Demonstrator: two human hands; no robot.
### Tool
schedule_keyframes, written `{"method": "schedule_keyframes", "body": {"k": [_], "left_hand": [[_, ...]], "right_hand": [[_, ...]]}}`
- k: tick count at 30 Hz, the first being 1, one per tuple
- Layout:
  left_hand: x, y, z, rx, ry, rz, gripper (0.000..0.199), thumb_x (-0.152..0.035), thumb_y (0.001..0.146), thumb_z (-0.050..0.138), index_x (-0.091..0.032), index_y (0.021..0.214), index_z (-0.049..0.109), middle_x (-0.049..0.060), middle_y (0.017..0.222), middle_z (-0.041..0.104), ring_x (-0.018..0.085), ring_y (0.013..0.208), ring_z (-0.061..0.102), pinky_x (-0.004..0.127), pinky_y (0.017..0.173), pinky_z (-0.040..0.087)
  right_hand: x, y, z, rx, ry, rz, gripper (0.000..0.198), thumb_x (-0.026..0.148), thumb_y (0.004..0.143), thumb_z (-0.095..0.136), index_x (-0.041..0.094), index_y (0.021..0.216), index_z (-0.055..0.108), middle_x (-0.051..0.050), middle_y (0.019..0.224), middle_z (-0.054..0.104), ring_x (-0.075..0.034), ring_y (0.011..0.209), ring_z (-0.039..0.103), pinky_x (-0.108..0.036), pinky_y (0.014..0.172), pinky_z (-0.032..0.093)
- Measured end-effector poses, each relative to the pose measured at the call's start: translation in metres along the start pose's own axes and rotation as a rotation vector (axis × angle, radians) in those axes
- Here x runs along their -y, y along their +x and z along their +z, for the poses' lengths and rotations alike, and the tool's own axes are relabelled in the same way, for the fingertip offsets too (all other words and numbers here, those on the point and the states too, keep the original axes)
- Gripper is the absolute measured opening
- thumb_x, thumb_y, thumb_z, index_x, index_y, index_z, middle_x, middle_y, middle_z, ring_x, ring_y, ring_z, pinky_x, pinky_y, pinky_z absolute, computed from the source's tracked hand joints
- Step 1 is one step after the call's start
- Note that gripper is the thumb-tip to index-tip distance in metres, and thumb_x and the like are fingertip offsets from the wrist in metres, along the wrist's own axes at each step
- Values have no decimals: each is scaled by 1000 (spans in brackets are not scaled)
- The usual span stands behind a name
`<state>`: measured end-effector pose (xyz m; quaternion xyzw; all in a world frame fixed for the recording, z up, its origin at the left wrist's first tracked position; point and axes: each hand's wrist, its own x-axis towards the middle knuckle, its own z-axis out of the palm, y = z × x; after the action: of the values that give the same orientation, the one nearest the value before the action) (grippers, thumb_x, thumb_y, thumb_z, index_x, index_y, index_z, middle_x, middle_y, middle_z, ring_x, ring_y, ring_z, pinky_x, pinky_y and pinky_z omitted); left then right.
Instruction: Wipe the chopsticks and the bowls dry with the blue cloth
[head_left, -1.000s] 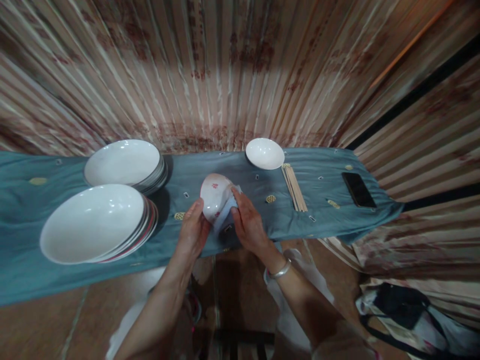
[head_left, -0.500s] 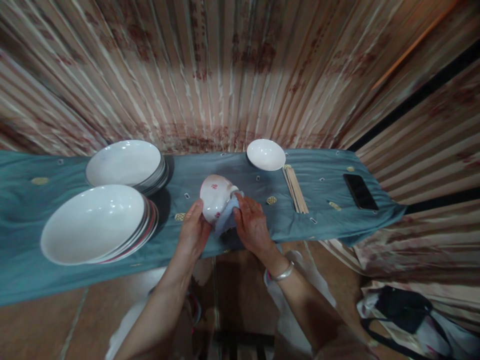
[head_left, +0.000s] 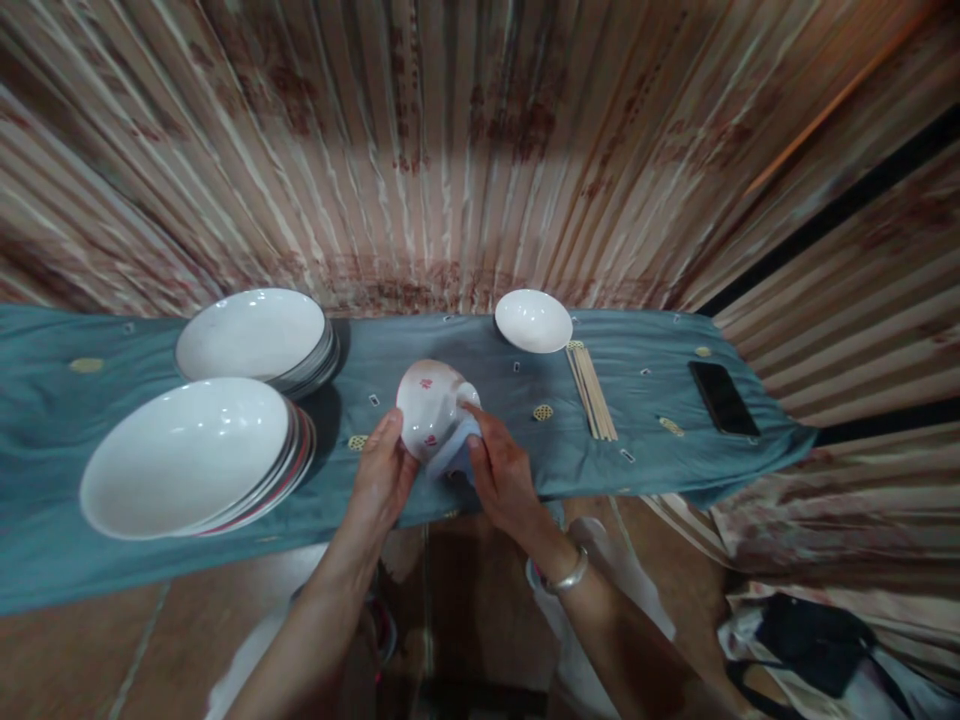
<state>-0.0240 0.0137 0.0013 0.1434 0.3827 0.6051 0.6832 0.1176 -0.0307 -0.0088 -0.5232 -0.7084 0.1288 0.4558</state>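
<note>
Just above the table's front edge, a white bowl with small red flower marks is tilted on its side, its outside facing up toward me. My left hand grips its left rim, thumb on the outer wall. A pale blue cloth is pinched in my right hand and pressed to the bowl's right side near the foot. Part of the cloth hangs below the bowl. The bowl's inside is hidden from me.
On the teal tablecloth, two stacks of white dishes, a rear stack and a front stack, stand at left. A white bowl, wooden chopsticks and a black phone lie to the right. A pleated curtain hangs behind.
My right hand and the cloth have slid slightly down along the bowl, uncovering more of its foot. My left hand keeps its hold. The whole view has shifted a little.
</note>
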Motion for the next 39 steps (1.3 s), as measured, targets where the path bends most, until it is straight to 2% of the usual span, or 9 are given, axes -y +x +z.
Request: {"method": "schedule_keyframes", "body": {"k": [3,8,15,20,25,30,34,39], "left_hand": [[-1,-1,0,6,20,-12,28,-27,73,79,-12,96,71,7,84,76,16,71,70,25,72,56],[-1,-2,-1,54,29,8,27,-30,68,83,-14,85,71,3,77,75,14,63,68,22,64,55],[1,-2,2,56,40,25,33,-34,62,86,-14,84,71,4,76,75,20,77,72,30,81,57],[0,-2,2,24,46,33,27,-32,63,85,-15,76,69,1,70,73,17,74,71,27,81,56],[-1,-3,2,23,73,16,23,-31,67,83,-16,77,69,-1,65,71,14,67,69,23,73,55],[1,-2,1,26,53,27,27,-33,67,83,-15,81,69,1,71,74,16,71,71,25,75,56],[1,-2,2,18,12,12,25,-28,67,83,-14,84,69,3,80,76,13,66,69,20,65,55],[1,-4,3,45,29,9,27,-29,69,82,-14,87,70,4,81,75,13,66,68,21,65,54]], "right_hand": [[0,-1,3,16,27,-6,45,25,101,32,19,145,39,-13,140,55,-20,132,50,-40,109,44],[-3,-2,9,23,-19,-31,49,25,101,31,17,150,31,-14,147,48,-21,139,42,-44,114,40],[-8,6,12,33,-116,-21,51,26,101,29,15,151,28,-16,147,48,-22,139,43,-46,113,42],[-11,9,13,16,-176,-28,50,25,101,30,10,148,33,-19,143,51,-23,136,45,-45,112,42],[-12,9,13,-5,-251,-50,47,25,100,32,3,140,43,-23,132,59,-27,128,53,-46,107,45],[-15,8,10,-9,-313,-16,44,30,100,34,8,136,50,-21,121,65,-28,115,60,-48,98,50],[-15,5,6,-12,-305,-21,42,32,100,38,10,131,54,-20,113,67,-28,106,62,-46,93,52],[-14,2,5,-14,-260,-9,42,28,98,41,14,137,50,-18,116,66,-28,109,60,-47,95,51]]}}
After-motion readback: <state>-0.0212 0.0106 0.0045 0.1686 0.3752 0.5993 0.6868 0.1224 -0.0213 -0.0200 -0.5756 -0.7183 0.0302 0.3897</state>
